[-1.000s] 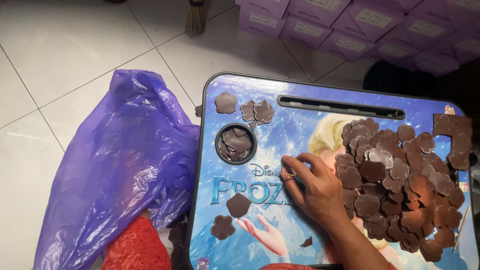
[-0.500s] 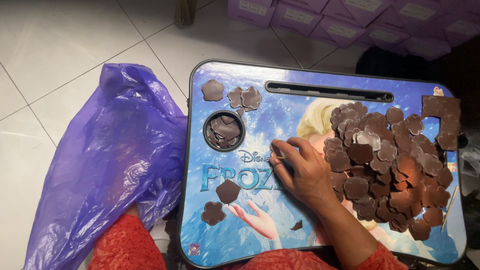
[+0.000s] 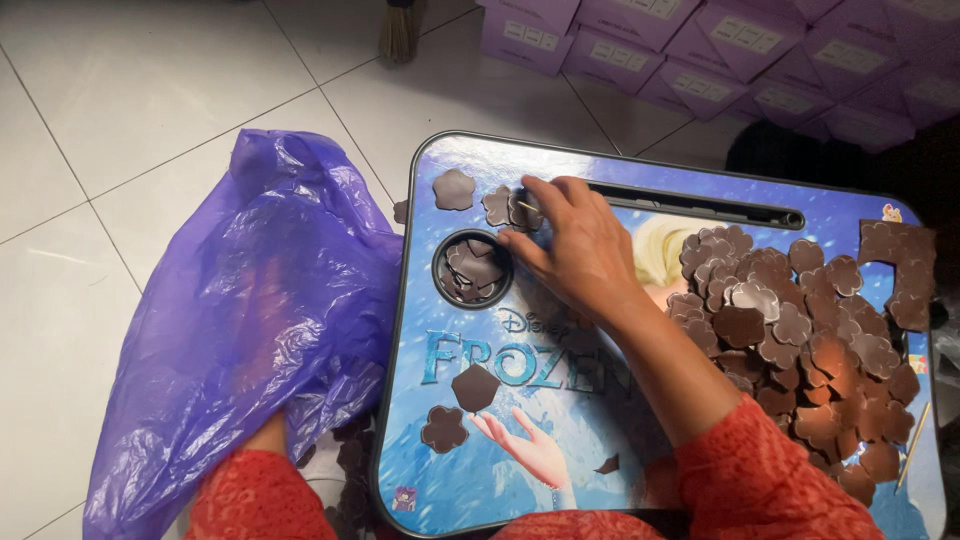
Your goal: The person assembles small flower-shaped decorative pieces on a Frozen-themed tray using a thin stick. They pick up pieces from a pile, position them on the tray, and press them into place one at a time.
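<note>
A blue picture-printed lap tray [image 3: 520,480] lies across my lap. My right hand [image 3: 575,250] reaches to its upper left corner, fingertips closed on a brown flower-shaped piece [image 3: 505,208] in a small cluster there. Just below my thumb is a round cup recess [image 3: 472,268] holding more brown pieces. A single flower piece [image 3: 454,189] lies left of the cluster. A big pile of brown pieces [image 3: 800,340] covers the tray's right side. My left forearm [image 3: 265,440], in a red sleeve, goes under a purple plastic bag [image 3: 240,320]; the hand itself is hidden.
Two loose brown pieces [image 3: 475,388] [image 3: 444,429] lie at the tray's lower left. A dark slot [image 3: 700,208] runs along the tray's top. Purple boxes [image 3: 720,50] are stacked on the white tiled floor behind, beside a broom head [image 3: 400,35]. A thin stick [image 3: 912,445] lies at the right edge.
My right hand left the edge of the big pile and moved up and left to the small cluster by the cup recess. The view has tilted slightly.
</note>
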